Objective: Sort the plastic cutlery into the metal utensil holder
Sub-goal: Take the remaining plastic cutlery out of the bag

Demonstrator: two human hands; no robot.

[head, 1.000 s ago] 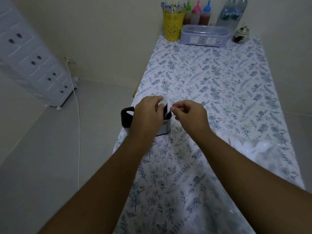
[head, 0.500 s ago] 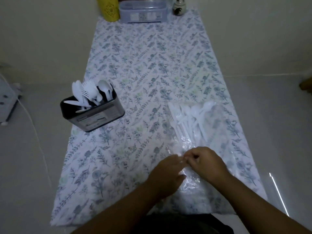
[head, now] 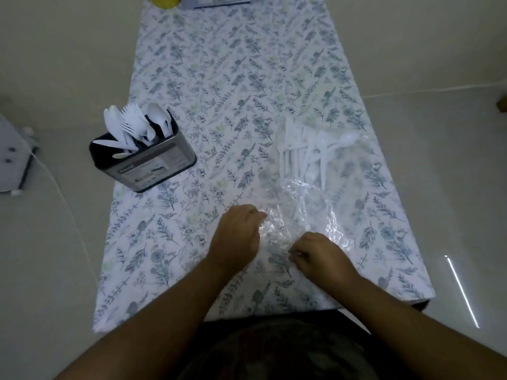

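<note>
Both hands — left hand (head: 238, 237), right hand (head: 318, 255) — pinch the clear bag's (head: 310, 215) near edge, low centre (opening it, likely). Loose cutlery (head: 304, 152) lies inside, centre-right; next, draw pieces out for the holder (head: 153, 165), left.

Left arm: bare forearm runs from the bottom left up toward centre, wrist straight.
Left hand (head: 237, 237): back facing the camera, fingers curled downward, knuckles bunched; fingertips hidden under the hand, thumb side pointing right, toward the other hand.
Right arm: bare forearm enters from the bottom right, angled up and left.
Right hand (head: 319, 255): back facing the camera, fingers (head: 297, 252) curled in tight, tips drawn together in a pinch at the hand's left edge; what is pinched cannot be made out.
Relation: hands near each other but apart, left one slightly farther from the body.
Torso: dark clothing at bottom centre.
</note>
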